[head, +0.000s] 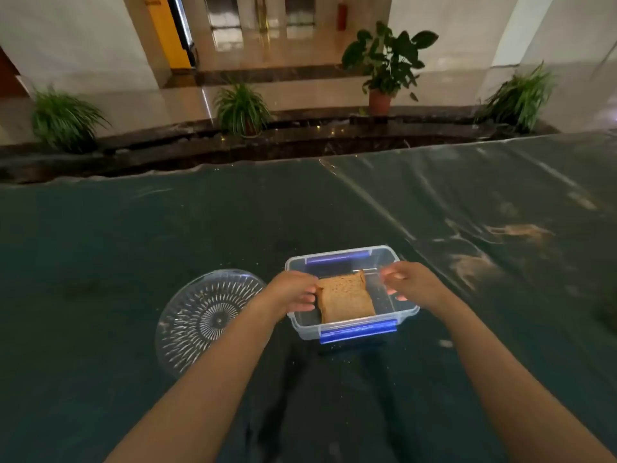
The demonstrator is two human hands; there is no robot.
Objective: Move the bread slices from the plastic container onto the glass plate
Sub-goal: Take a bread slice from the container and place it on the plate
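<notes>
Pickup step: left hand (293, 290) fingers pinch the bread slice (345, 299) inside the plastic container (357, 330); right hand (412, 282) fingers loosely curled, empty. Next, lift over to the glass plate (203, 320).

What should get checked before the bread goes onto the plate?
1. Bread is in the box: ok, it shows inside.
2. Left hand has a grip on the bread: ok, its fingers touch the left edge.
3. Right hand has a grip on the bread: not ok, it is at the box's right side, apart from the bread.
4. Plate has room: ok, nothing lies on it.
5. Plate is close by: ok, it sits just left of the box.
6. More slices under the top one: cannot tell.
</notes>
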